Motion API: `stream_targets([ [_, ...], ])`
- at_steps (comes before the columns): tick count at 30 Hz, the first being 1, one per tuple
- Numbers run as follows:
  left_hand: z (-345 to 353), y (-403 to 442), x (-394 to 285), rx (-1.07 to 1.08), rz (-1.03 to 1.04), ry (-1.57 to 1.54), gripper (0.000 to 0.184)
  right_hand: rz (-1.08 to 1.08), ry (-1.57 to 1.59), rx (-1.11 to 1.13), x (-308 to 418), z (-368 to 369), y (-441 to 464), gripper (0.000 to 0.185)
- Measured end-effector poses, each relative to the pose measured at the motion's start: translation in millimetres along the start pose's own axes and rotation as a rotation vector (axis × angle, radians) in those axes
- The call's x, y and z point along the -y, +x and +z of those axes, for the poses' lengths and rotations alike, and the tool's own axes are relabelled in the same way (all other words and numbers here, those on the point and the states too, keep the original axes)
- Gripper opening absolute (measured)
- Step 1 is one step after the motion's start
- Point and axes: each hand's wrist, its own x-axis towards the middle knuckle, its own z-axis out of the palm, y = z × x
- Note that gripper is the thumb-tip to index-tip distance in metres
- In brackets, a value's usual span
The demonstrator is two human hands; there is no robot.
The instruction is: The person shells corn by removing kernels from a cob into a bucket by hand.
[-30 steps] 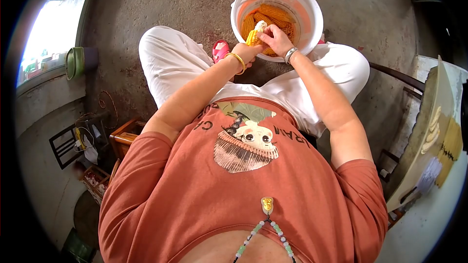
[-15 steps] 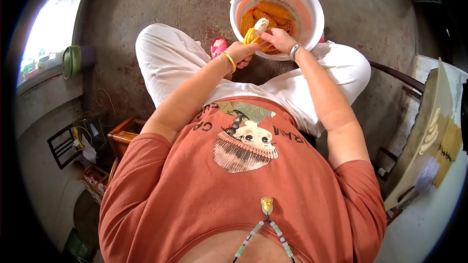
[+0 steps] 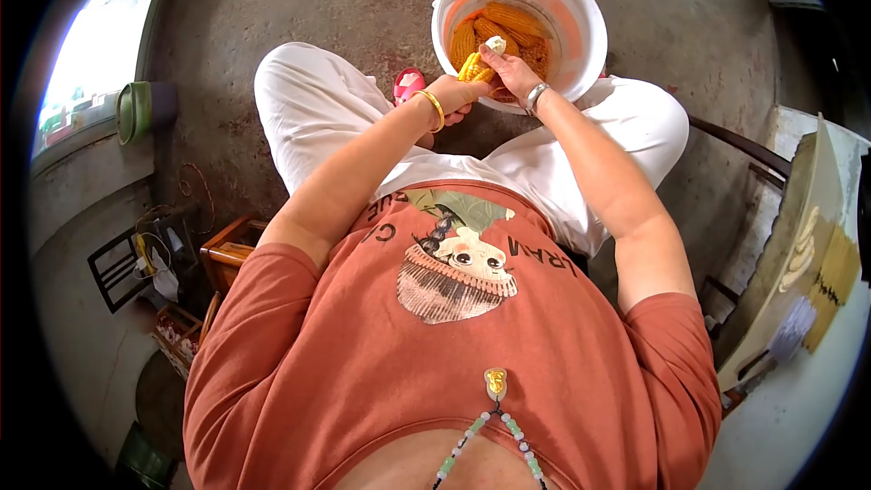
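Note:
A corn cob (image 3: 475,68), yellow with kernels below and pale and bare at its far tip, is held over the near side of a white bucket (image 3: 581,14). My left hand (image 3: 451,95) is closed around the cob's lower end. Against its upper part, near the bare tip, press the fingers and thumb of my right hand (image 3: 513,74). Inside the bucket lie several whole corn cobs (image 3: 510,18), with loose kernels (image 3: 535,59) by them. My fingers cover part of the held cob.
The bucket stands on a concrete floor (image 3: 299,0) beyond my bent knees. A wooden stool (image 3: 231,254) is at the left, near a window (image 3: 100,45). On the right is a pale table-like board (image 3: 771,245). One pink shoe (image 3: 408,83) shows by my left leg.
My right hand has shifted slightly up and left along the cob and now covers more of its bare tip. The left hand still grips the lower end.

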Motion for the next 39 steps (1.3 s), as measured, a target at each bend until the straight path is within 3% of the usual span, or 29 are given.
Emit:
stream_targets([
  [3, -1, 1, 0, 0.027, -0.01, -0.036, 0.031, 0.023, 0.049, -0.039, 3, 5, 4, 0.048],
  [6, -2, -2, -2, 0.059, -0.028, -0.096, 0.03, 0.181, 0.129, 0.11, 34, 3, -21, 0.048],
  [10, -13, 7, 1, 0.183, -0.08, -0.197, 0.027, 0.067, 0.165, 0.216, 26, 1, -24, 0.037],
  [16, -7, 0, 1, 0.091, -0.029, -0.108, 0.026, 0.04, 0.187, 0.166, 9, -5, -14, 0.029],
  [31, -11, 8, 6, 0.127, -0.015, -0.158, 0.026, 0.112, 0.274, 0.211, 10, -6, -15, 0.03],
  [39, -8, -1, 0, 0.102, -0.036, -0.163, 0.025, 0.044, 0.231, 0.246, 10, -2, -21, 0.031],
])
